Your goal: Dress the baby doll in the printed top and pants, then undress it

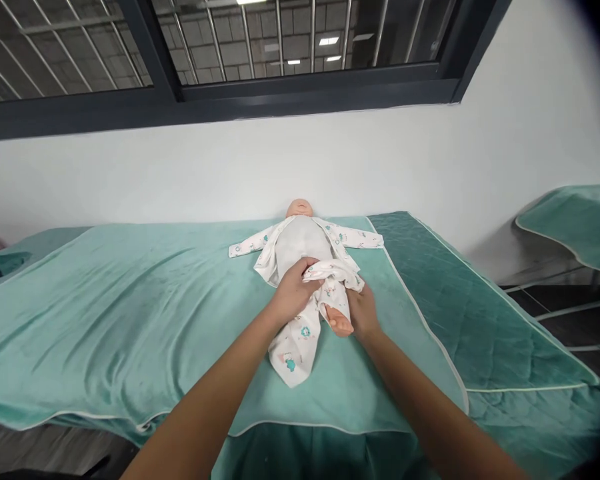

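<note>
A baby doll lies on its back on a light green blanket, head toward the wall. It wears a white printed romper, open over the white torso. My left hand is closed on a bunched fold of the romper at the doll's waist. My right hand grips the romper fabric beside the doll's bare foot, which sticks out of the cloth. The other romper leg lies flat toward me.
The blanket covers a table against a white wall under a dark-framed window. A darker green quilted cover lies at the right. Another green-covered surface stands at the far right, with dark floor between.
</note>
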`<action>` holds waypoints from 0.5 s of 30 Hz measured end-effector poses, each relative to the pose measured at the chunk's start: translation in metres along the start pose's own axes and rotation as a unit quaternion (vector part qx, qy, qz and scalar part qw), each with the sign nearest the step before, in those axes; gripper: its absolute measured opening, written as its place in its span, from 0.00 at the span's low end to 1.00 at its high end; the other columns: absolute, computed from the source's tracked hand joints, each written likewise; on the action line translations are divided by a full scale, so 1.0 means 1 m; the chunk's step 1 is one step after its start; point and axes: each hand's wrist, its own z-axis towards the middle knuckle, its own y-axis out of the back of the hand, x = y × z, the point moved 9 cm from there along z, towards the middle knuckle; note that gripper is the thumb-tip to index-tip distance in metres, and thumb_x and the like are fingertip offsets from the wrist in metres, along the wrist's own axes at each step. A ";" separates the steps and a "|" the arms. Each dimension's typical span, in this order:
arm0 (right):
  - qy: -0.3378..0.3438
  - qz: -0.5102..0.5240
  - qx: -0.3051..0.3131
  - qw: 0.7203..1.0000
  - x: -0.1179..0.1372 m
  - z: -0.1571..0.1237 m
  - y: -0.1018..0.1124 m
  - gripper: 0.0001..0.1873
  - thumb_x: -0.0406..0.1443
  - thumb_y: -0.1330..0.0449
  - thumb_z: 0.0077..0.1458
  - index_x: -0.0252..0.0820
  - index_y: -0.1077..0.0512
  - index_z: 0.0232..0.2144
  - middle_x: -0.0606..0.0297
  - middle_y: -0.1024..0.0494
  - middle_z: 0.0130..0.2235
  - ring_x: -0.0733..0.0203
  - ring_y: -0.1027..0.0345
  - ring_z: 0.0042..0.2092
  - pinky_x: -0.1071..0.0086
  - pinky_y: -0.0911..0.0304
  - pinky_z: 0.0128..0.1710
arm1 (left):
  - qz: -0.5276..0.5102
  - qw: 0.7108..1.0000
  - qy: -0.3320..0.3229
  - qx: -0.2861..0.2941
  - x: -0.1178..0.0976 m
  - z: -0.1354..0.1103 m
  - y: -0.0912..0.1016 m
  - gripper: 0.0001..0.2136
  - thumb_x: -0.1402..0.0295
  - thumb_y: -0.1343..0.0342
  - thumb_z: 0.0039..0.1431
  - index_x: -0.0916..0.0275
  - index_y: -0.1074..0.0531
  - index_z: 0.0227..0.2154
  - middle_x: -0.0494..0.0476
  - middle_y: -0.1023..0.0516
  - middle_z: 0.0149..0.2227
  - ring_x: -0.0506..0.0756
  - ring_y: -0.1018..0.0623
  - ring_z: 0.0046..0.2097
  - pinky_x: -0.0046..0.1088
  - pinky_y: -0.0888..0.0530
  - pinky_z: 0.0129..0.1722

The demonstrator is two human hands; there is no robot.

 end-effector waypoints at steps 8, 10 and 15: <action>-0.013 -0.105 -0.036 0.994 -0.019 0.026 0.002 0.07 0.37 0.45 0.49 0.43 0.29 0.31 0.67 0.23 0.33 0.57 0.34 0.38 0.66 0.38 0.39 | -0.040 0.993 0.009 -0.108 0.029 0.029 0.037 0.16 0.73 0.42 0.48 0.62 0.26 0.42 0.55 0.22 0.43 0.56 0.25 0.45 0.33 0.31 0.51; -0.023 -0.144 -0.046 0.988 -0.020 0.029 0.002 0.06 0.38 0.44 0.50 0.43 0.30 0.31 0.68 0.26 0.30 0.58 0.36 0.36 0.67 0.40 0.37 | -0.061 0.987 0.000 -0.150 0.038 0.035 0.051 0.17 0.75 0.42 0.45 0.62 0.25 0.41 0.54 0.22 0.41 0.56 0.25 0.44 0.32 0.31 0.50; -0.006 -0.156 -0.075 0.985 -0.011 0.023 0.005 0.11 0.35 0.42 0.51 0.44 0.30 0.39 0.67 0.26 0.36 0.58 0.34 0.39 0.68 0.39 0.40 | -0.127 0.979 0.025 -0.155 0.063 0.032 0.060 0.18 0.75 0.38 0.41 0.61 0.25 0.40 0.52 0.23 0.39 0.54 0.26 0.43 0.27 0.31 0.46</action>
